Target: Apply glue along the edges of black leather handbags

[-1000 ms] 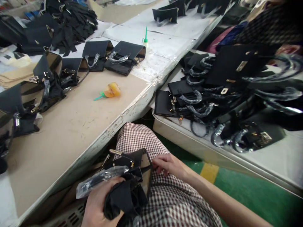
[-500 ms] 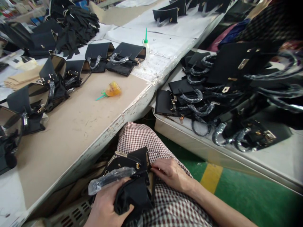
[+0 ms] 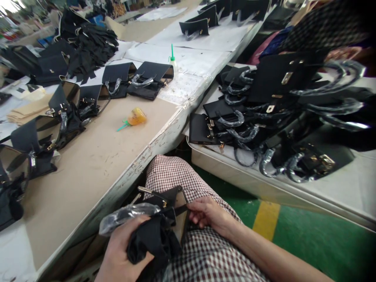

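Black handbag (image 3: pixel 164 231) is located on the person's lap, over the checked cloth (image 3: pixel 173 172), tilted with its open side toward the right. The left grip (image 3: pixel 120 250) is clamped around the bunched black fabric of the bag, just below the plastic-wrapped handle (image 3: pixel 129 216). The right grip (image 3: pixel 207 214) has thumb and forefinger together on the outer end of a narrow black strap (image 3: pixel 181 209), which crosses the bag's tan side opening. The fingertips cover the strap's end, so its fastening there cannot be made out. A gold-tone metal fitting (image 3: pixel 146 190) stands at the far edge of the bag.

The step in hand appears to be positioning the strap at the side of the bag. The next move calls for a firm left hold on the body and a controlled pull or placement of the strap, without twisting it.

Beyond the lap, the counter (image 3: pixel 96 164) at left carries an orange bottle (image 3: pixel 137 116) lying on its side, a green-tipped bottle (image 3: pixel 172 62) standing upright, and further bags (image 3: pixel 119 76). More black bags (image 3: pixel 282 78) are piled on the right-hand counter (image 3: pixel 361 164).
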Demonstrator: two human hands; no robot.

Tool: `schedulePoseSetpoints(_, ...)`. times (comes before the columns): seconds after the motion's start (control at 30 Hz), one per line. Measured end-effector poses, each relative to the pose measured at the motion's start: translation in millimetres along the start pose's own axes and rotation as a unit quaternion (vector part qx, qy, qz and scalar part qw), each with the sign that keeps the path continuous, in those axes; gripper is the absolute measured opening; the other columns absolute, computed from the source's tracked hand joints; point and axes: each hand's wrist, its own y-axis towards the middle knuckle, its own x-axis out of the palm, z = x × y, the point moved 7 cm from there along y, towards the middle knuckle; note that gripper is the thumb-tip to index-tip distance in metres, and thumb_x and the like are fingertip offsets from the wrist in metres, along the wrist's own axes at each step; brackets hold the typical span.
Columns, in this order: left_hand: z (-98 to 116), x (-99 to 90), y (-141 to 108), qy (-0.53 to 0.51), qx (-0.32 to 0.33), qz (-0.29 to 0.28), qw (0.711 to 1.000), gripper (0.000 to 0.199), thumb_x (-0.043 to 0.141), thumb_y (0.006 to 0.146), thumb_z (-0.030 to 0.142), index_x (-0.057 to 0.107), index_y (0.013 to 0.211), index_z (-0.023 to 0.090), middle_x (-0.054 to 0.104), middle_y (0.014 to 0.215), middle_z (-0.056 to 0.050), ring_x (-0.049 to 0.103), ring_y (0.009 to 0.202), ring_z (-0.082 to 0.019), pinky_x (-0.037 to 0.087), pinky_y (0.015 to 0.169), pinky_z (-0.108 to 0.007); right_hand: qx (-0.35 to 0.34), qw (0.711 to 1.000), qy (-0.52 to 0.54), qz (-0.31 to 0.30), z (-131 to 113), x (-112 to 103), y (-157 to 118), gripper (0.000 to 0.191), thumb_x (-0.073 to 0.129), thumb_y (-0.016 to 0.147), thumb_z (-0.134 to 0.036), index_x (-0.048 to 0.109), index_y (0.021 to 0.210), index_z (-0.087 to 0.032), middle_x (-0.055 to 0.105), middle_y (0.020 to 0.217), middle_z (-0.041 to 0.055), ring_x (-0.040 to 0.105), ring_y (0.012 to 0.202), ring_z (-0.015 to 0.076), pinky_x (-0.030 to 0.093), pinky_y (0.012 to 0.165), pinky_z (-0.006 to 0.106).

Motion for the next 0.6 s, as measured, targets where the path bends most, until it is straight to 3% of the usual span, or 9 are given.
schedulePoseSetpoints(0.1,-15.5,-17.1,4.1,-0.001,-0.089,0.06,0.994,0.034,0.079,0.076,0.044,0.072,0.1,0.019,0.08,0.088,-0.004,0.076,0.074,-0.023,0.065,0.069,-0.03,-0.039,0.999,0.0,0.019,-16.5,-15.6,-3.8,0.043,0.048,0.094,-0.053,0.067,0.083,-0.016,0.075,0.073,0.0107,0.065,0.054,0.016,0.045,0.043,0.023)
schedulePoseSetpoints(0.2,-27.3,-27.2,9.8,0.002,-0.16,0.102,0.982,0.039,0.076,0.077,0.051,0.072,0.095,0.017,0.079,0.081,-0.004,0.075,0.066,-0.023,0.062,0.055,-0.028,-0.135,0.988,-0.036,0.065,-58.2,-40.7,-5.1,0.046,0.042,0.099,-0.056,0.065,0.092,-0.017,0.073,0.077,0.0074,0.064,0.059,0.0155,0.043,0.047,0.024)
schedulePoseSetpoints(0.33,-27.2,-25.1,22.9,-0.01,-0.145,0.101,0.984,0.036,0.076,0.078,0.049,0.072,0.093,0.017,0.079,0.082,-0.005,0.075,0.071,-0.024,0.063,0.062,-0.03,-0.284,0.943,-0.12,0.127,-137.9,-57.5,17.5,0.029,0.049,0.099,-0.045,0.064,0.105,-0.021,0.072,0.088,0.0035,0.064,0.072,0.0168,0.05,0.064,0.029)
schedulePoseSetpoints(0.4,-24.8,-20.0,28.3,-0.027,-0.14,0.078,0.987,0.032,0.074,0.081,0.047,0.072,0.095,0.018,0.08,0.086,-0.005,0.076,0.075,-0.023,0.064,0.071,-0.031,-0.351,0.913,-0.161,0.135,-182.4,-49.2,43.3,0.023,0.057,0.095,-0.037,0.062,0.112,-0.023,0.07,0.101,0.0049,0.065,0.09,0.0204,0.052,0.081,0.035)
schedulePoseSetpoints(0.5,-23.9,-16.0,30.7,-0.046,-0.151,0.058,0.986,0.033,0.073,0.082,0.047,0.073,0.097,0.018,0.08,0.088,-0.005,0.076,0.077,-0.024,0.064,0.072,-0.03,-0.425,0.869,-0.219,0.124,-247.6,-19.5,92.3,0.038,0.064,0.087,-0.025,0.057,0.123,-0.019,0.061,0.127,0.0128,0.059,0.115,0.0279,0.047,0.099,0.045)
schedulePoseSetpoints(0.6,-29.0,-16.2,27.9,-0.036,-0.156,0.057,0.985,0.032,0.074,0.08,0.047,0.073,0.094,0.018,0.08,0.088,-0.005,0.076,0.076,-0.024,0.064,0.068,-0.029,-0.475,0.834,-0.265,0.092,-305.4,16.9,138.8,0.065,0.075,0.075,-0.016,0.049,0.135,-0.014,0.042,0.151,0.0203,0.034,0.141,0.0334,0.028,0.116,0.051)
